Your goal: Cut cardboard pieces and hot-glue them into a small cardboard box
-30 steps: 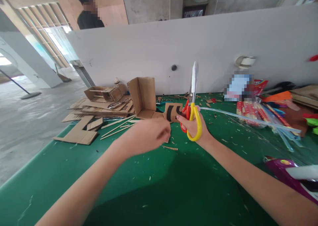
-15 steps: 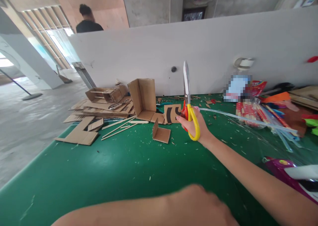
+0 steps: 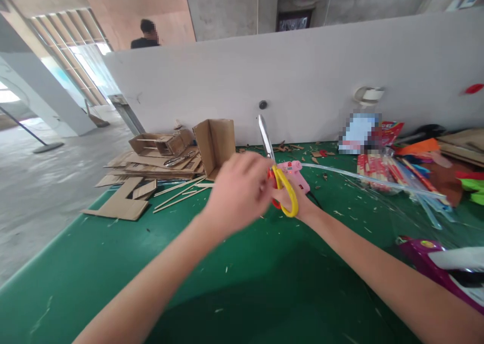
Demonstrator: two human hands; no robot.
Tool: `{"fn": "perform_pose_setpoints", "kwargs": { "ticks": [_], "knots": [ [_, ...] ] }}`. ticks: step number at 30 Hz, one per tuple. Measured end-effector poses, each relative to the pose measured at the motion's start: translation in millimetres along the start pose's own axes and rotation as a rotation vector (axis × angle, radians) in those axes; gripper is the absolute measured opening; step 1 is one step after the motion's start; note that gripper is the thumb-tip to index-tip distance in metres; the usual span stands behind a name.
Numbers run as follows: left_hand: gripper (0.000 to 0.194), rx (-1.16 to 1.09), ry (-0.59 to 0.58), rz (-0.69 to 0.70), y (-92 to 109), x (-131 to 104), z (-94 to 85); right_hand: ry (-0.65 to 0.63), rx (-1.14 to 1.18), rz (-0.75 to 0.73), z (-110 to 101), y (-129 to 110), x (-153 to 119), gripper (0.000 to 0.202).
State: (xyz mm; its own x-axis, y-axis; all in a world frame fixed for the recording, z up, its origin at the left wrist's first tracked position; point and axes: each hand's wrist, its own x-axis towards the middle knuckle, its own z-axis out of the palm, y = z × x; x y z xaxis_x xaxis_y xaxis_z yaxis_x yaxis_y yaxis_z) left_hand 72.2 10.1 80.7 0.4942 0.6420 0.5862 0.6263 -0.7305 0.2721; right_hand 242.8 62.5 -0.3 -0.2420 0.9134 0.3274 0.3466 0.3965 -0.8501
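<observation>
My right hand [image 3: 289, 198] holds scissors [image 3: 286, 190] with yellow and red handles, their blades pointing up and away. Blurred by motion, my left hand [image 3: 238, 190] is right beside the scissors' handles, its fingers curled toward them; what it holds, if anything, is hidden. Just behind my right hand lies a pink glue gun [image 3: 300, 180]. An upright folded cardboard piece [image 3: 221, 140] stands behind my left hand, which covers the spot in front of it.
Cardboard sheets [image 3: 123, 203], thin wooden sticks [image 3: 176, 193] and a small cardboard structure [image 3: 172, 145] are at the left. Packaged sticks [image 3: 378, 170] and a purple object [image 3: 427, 256] lie at the right of the green table [image 3: 113, 268]. A person [image 3: 146, 34] is beyond the partition.
My left hand has moved up and forward from the bottom edge to the scissors. The scissors have tilted left and moved slightly left. The person behind has shifted right.
</observation>
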Motion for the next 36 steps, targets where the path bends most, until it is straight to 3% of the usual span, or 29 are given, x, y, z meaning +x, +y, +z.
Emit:
{"fn": "perform_pose_setpoints", "kwargs": {
  "ticks": [1, 3, 5, 7, 12, 18, 21, 25, 30, 36],
  "knots": [
    [0.044, 0.013, -0.017, -0.011, -12.0, 3.8, -7.8, -0.034, 0.063, 0.022, 0.7, 0.0, -1.0, 0.022],
    [0.049, -0.014, -0.276, 0.079, -31.5, 6.0, -18.4, -0.125, 0.284, 0.104, 1.1, -2.2, -2.9, 0.026],
    [0.049, 0.005, -0.392, 0.108, -42.4, 3.9, -22.0, -0.197, 0.529, 0.178, 0.7, -5.1, -4.1, 0.032],
    [0.044, 0.064, -0.406, 0.131, -44.5, 1.6, -20.7, -0.218, 0.661, 0.222, 0.0, -6.6, -4.1, 0.035],
    [0.034, 0.126, -0.400, 0.179, -34.4, 2.0, -15.8, -0.218, 0.695, 0.257, -0.4, -7.7, -3.5, 0.034],
    [0.045, 0.055, -0.460, 0.186, -33.6, -1.4, -12.6, -0.244, 0.763, 0.291, 3.8, -12.9, -4.7, 0.040],
    [0.036, 0.126, -0.409, 0.159, -40.1, -1.3, -12.4, -0.233, 0.606, 0.324, 5.1, -9.9, -2.0, 0.042],
    [0.030, 0.168, -0.283, 0.037, -53.7, 0.6, -24.8, -0.104, 0.180, 0.421, 1.5, 3.2, 4.4, 0.043],
    [0.027, 0.156, -0.136, -0.156, -67.0, 1.0, -44.9, -0.056, -0.318, 0.367, -1.6, 17.0, 4.7, 0.038],
    [0.026, 0.143, -0.130, -0.119, -68.0, 1.3, -33.9, 0.007, -0.659, 0.276, 2.7, 15.6, 1.1, 0.032]
  ]
}}
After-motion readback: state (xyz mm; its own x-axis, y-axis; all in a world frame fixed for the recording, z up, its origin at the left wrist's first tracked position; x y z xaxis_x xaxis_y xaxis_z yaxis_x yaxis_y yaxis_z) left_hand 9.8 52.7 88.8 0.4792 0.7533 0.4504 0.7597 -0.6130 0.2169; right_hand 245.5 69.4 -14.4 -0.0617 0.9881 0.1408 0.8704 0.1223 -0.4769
